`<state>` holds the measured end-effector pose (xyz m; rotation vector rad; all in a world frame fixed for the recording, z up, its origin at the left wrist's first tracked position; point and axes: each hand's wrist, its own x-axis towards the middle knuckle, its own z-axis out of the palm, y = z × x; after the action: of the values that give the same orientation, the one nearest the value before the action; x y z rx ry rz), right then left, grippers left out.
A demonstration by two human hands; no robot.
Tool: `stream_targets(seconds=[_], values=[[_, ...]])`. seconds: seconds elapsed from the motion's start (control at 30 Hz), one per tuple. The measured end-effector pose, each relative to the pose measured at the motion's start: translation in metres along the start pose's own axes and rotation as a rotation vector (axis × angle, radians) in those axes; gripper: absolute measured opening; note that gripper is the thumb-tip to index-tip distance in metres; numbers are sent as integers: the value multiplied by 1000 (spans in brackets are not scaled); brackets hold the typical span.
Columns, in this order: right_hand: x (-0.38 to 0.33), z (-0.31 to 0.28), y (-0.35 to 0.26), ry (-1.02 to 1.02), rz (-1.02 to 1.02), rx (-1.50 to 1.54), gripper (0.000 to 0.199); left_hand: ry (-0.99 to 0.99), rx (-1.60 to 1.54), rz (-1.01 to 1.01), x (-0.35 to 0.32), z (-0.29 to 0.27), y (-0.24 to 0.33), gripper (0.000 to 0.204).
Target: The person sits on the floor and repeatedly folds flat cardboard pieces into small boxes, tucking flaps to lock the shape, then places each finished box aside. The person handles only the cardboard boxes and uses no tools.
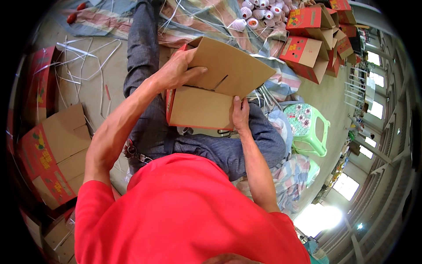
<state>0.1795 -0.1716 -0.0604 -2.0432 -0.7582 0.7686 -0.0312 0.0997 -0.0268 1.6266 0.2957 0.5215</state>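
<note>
A cardboard box (202, 105) with brown inner faces and red printed edges rests over my lap. One broad panel (233, 66) with a dark slot stands tilted up on its far side. My left hand (178, 72) grips the box at its upper left edge, the thumb lying across the brown panel. At the right edge my right hand (240, 113) holds the cardboard, thumb on the inner face and the other fingers mostly hidden behind it. Just below the box, dark scissors (225, 132) are partly visible beside my leg.
Fruit in white foam nets (263, 13) lies on a striped tarp (105, 24) ahead. Red-and-brown boxes (303, 55) are piled at the far right, with another flattened carton (57, 154) on the left. White straps (83, 55) tangle on the floor. A green stool (307, 125) stands right.
</note>
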Motion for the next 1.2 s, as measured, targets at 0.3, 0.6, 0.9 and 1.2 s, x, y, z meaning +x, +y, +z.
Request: stream_targets(seconds=[0.3, 0.6, 0.9, 1.2], values=[[60, -81, -167, -94, -913, -976, 91, -31, 19, 27, -22, 2, 14, 44], [77, -53, -184, -638, -409, -718, 62, 73, 232, -20, -49, 6, 26, 49], [46, -54, -165, -571, -286, -694, 55, -163, 945, 274, 33, -4, 95, 52], [38, -61, -160, -473, -418, -719, 53, -437, 871, 5, 30, 17, 83, 35]])
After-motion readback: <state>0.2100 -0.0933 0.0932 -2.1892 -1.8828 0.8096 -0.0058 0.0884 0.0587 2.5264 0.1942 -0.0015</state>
